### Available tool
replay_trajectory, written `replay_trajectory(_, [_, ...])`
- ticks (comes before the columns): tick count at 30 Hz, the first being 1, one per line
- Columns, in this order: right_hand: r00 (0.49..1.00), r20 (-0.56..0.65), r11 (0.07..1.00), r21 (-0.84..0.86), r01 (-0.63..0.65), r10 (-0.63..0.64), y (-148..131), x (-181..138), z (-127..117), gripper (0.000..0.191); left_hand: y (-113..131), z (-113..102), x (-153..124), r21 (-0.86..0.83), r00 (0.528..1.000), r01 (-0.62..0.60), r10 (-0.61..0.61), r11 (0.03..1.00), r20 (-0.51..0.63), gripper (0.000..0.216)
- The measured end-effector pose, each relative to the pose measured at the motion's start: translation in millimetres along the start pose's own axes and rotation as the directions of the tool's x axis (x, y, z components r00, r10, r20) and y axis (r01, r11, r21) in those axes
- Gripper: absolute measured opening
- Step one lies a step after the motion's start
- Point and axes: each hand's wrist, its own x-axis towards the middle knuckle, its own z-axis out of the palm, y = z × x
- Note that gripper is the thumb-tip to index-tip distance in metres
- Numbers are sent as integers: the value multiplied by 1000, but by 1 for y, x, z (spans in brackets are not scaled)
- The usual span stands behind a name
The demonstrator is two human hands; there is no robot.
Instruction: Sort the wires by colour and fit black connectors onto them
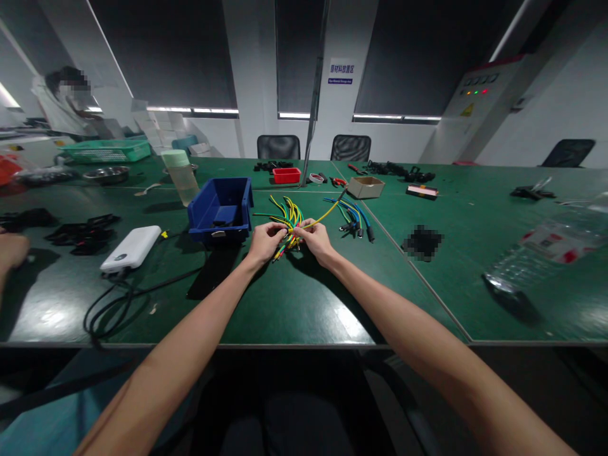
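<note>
Both my hands meet over the green table (pixel 294 304) at its middle. My left hand (pixel 264 241) is closed around a bundle of yellow and green wires (pixel 287 218) that fans out away from me. My right hand (pixel 314 240) pinches the near ends of the same bundle, and one long yellow wire (pixel 327 216) runs from it up to the right. A second bunch of blue and green wires (pixel 352 217) with black plugs lies just right of the hands, untouched.
A blue bin (pixel 221 209) stands left of the wires, a white power bank (pixel 132 248) with black cable further left. A cardboard box (pixel 365 187), red tray (pixel 286 175), clear cup (pixel 180 175) and plastic bottle (pixel 546 250) lie around. Another person's hand (pixel 10 251) rests at far left.
</note>
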Motion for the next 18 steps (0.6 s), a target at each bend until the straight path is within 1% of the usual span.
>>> replay_trajectory(11, [1000,18,1000,23,-7,7,1,0,-2,30,2,0,-1,-11,1000,9,-8,1000,17,24])
replay_trajectory(15, [999,27,998,52,-31,29,2,0,-3,31,1,0,-3,-20,1000,12,-11,1000,29,25])
replay_trajectory(18, [998,32,997,68,-49,47,3,0,-3,33,1,-1,-4,5,1000,1,-1,1000,30,26])
